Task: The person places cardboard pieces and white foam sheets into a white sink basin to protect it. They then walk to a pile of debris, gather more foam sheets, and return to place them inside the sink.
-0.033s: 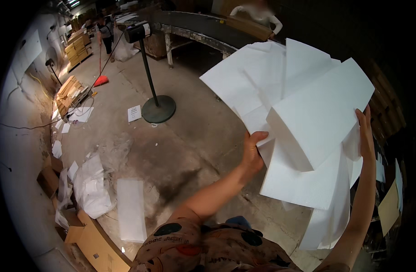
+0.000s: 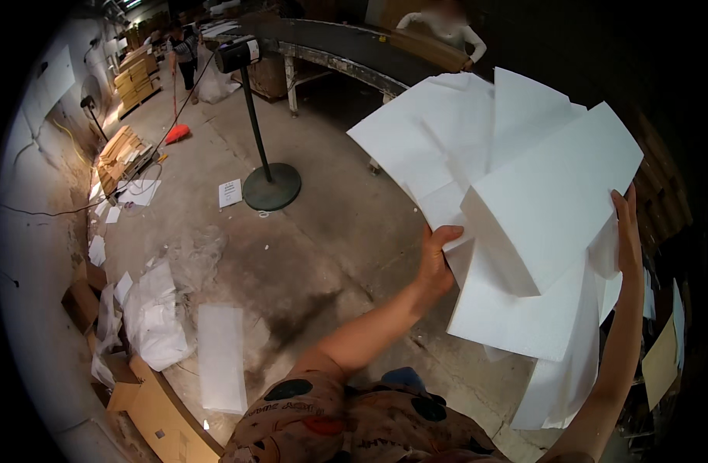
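Note:
Between my two hands is a loose, fanned-out stack of white foam sheets [image 2: 555, 185], lying at different angles over one another. My left hand [image 2: 436, 261] grips the stack's left edge, its thumb on top and its fingers hidden beneath the sheets. At the right edge, my right hand [image 2: 627, 231] presses against the top sheet and those under it, fingers pointing up along the side. Several sheets hang down toward my right forearm [image 2: 609, 386].
A stand with a round dark base [image 2: 271, 187] is on the concrete floor. Behind it curves a conveyor [image 2: 331, 42], where a person [image 2: 447, 35] stands. Another person is far left near a red broom head [image 2: 177, 133]. Plastic wrap [image 2: 155, 324], a white sheet [image 2: 222, 359] and cardboard [image 2: 165, 413] lie at left.
The foam sheets and both hands sit very slightly farther right and lower in the picture. My grip looks the same.

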`<action>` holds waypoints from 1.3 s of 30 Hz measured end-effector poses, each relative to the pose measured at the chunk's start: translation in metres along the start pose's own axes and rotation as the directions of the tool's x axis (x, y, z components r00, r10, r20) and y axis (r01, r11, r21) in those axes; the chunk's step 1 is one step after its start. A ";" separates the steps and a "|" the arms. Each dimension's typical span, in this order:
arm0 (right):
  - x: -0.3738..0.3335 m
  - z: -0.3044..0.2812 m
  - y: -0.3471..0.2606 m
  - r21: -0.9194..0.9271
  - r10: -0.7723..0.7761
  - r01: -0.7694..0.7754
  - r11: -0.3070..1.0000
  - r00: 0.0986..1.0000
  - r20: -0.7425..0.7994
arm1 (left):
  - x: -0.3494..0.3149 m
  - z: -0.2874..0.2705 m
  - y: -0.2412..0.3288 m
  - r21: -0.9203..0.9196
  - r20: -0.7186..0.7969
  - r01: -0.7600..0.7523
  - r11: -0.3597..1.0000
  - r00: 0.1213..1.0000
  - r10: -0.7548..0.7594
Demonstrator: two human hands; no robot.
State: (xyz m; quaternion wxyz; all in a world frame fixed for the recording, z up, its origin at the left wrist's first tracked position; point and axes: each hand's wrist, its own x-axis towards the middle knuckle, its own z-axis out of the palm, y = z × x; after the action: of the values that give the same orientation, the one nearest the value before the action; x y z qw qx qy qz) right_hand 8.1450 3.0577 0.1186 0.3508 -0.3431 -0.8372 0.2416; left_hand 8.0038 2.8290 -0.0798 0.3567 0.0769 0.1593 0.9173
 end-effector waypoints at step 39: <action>0.772 0.756 -0.379 0.182 -0.485 0.457 0.870 0.861 0.156 | 0.858 -0.139 0.516 -0.016 -0.141 -0.464 0.885 0.878 0.458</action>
State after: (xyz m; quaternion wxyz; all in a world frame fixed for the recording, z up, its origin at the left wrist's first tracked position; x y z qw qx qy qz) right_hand 7.0225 3.2628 0.2066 0.3376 -0.0768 -0.9072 0.2388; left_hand 7.0139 3.0204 -0.0075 0.1184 0.0423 0.1372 0.9825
